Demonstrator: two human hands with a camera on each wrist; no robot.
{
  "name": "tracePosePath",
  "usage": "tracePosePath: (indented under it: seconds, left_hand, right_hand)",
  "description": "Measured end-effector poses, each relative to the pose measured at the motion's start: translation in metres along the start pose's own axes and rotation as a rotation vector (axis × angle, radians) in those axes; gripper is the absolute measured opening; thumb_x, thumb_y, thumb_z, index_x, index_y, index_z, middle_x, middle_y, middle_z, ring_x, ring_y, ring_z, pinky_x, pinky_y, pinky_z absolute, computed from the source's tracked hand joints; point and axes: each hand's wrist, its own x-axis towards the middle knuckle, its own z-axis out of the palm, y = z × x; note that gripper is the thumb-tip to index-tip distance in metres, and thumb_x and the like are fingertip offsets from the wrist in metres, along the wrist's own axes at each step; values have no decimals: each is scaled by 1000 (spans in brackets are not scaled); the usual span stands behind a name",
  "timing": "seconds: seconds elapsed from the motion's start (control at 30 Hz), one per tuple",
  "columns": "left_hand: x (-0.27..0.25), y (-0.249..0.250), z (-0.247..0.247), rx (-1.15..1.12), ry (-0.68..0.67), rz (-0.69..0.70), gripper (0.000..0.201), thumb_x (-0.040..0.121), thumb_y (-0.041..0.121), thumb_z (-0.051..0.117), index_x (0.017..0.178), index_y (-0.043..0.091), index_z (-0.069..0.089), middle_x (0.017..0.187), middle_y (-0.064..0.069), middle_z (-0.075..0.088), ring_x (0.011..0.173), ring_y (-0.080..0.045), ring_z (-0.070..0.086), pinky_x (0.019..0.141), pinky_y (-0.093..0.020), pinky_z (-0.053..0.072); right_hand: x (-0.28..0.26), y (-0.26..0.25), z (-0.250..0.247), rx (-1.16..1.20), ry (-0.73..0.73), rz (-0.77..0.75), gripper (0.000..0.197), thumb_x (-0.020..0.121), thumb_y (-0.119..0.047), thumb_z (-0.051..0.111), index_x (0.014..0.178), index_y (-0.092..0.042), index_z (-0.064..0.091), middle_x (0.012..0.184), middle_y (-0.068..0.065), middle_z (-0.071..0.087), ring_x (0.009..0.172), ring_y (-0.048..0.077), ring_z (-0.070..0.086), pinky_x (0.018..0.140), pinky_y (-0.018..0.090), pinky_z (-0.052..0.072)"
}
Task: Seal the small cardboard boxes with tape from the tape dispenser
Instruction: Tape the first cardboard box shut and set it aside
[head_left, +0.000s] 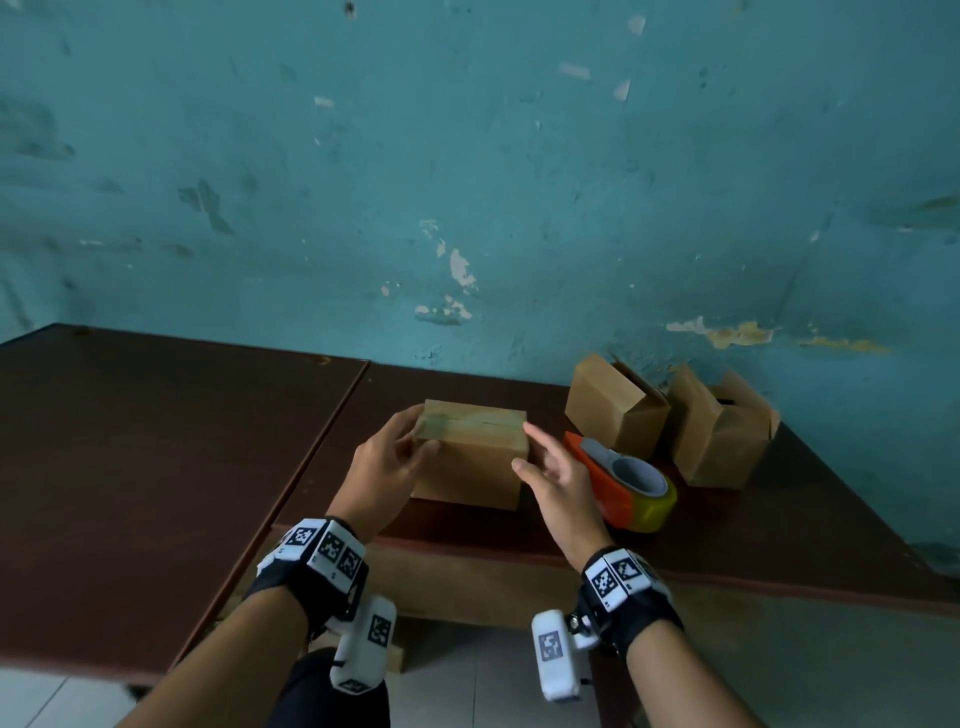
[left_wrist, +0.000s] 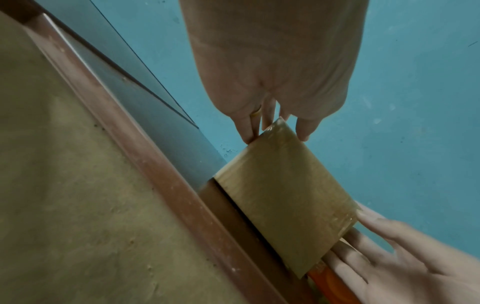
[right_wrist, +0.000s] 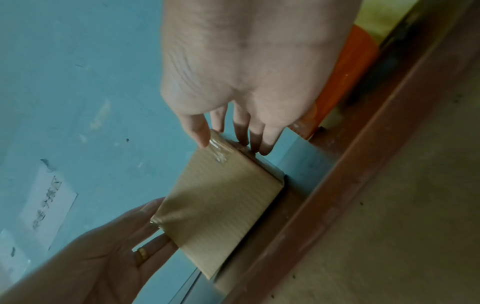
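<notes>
A small cardboard box (head_left: 472, 452) stands closed on the brown table (head_left: 156, 441), with shiny clear tape along its top seam and down its ends (right_wrist: 219, 153). My left hand (head_left: 415, 431) rests on the box's left end, fingers (left_wrist: 250, 131) straight down that face and thumb over the front top edge. My right hand (head_left: 530, 447) touches the right end with straight fingers (right_wrist: 265, 142), thumb at the top corner. The orange tape dispenser (head_left: 618, 483) with its yellowish roll lies just right of the box, behind my right hand.
Two more small cardboard boxes (head_left: 615, 410) (head_left: 722, 431) with flaps standing up sit at the back right against the teal wall. A second table (head_left: 130, 415) joins on the left. The table's front edge (head_left: 519, 551) runs under my wrists.
</notes>
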Motion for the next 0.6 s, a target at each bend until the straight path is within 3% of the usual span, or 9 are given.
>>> tracePosePath:
  seconds: [0.07,0.13,0.2,0.27,0.33,0.37,0.47,0.5,0.6]
  left_hand:
    - [1,1,-7,16,-10,1,48,102,31,64,148,23,54,136,10,63,116,3,63,87,-10,53]
    - [4,-1,-16,87,2,29,42,102,28,64,143,19,59,136,5,64,115,0,64,85,-8,52]
    - [10,-3,-24,200,3,46,39,102,25,64,140,16,63,139,2,62,117,-4,63,87,-8,50]
    - [15,-5,-33,293,-21,42,42,102,20,64,143,13,61,144,1,57,122,-9,61,96,-13,47]
    - [20,-8,-41,393,-37,42,44,101,11,65,145,9,59,149,-2,54,128,-17,58,106,-23,46]
    - [22,-9,-45,441,-37,49,44,100,7,65,144,8,60,149,-4,54,130,-21,58,109,-28,46]
    - [28,-10,-54,561,-21,95,38,97,-2,64,135,2,66,143,-12,59,127,-29,60,106,-26,45]
    - [30,-9,-56,586,-19,102,35,96,-4,64,131,-1,68,140,-15,60,125,-31,61,104,-25,44]
    - [41,-6,-62,629,-66,56,21,97,-4,58,115,-5,69,125,-17,66,113,-34,65,99,-32,51]
  right_hand:
    - [6,-3,2,-34,-5,-24,47,97,-24,75,139,-38,60,139,-8,67,134,12,61,113,41,52]
    - [11,-8,4,-143,-17,-72,45,98,-20,75,135,-38,58,135,-11,67,134,9,59,106,26,53]
    - [15,-19,8,-314,-69,-110,54,102,-23,70,150,-35,51,147,-10,60,140,7,50,106,18,45]
    - [21,-30,15,-481,-133,-104,64,105,-29,65,163,-31,39,154,-3,57,134,17,60,103,25,52]
    - [29,-42,24,-631,-177,-75,63,107,-33,61,165,-28,36,142,6,66,103,26,75,83,32,63]
    - [33,-46,28,-671,-205,-65,63,108,-33,60,165,-27,34,132,8,71,89,25,75,73,30,63]
    - [46,-53,40,-732,-271,-46,65,108,-24,59,166,-25,28,99,6,72,55,9,56,43,16,41]
    - [51,-53,44,-736,-276,-40,66,108,-22,59,166,-25,28,101,7,72,53,5,49,43,14,37]
    - [67,-51,56,-732,-284,-19,66,108,-21,61,166,-25,29,140,18,64,61,-1,36,58,15,38]
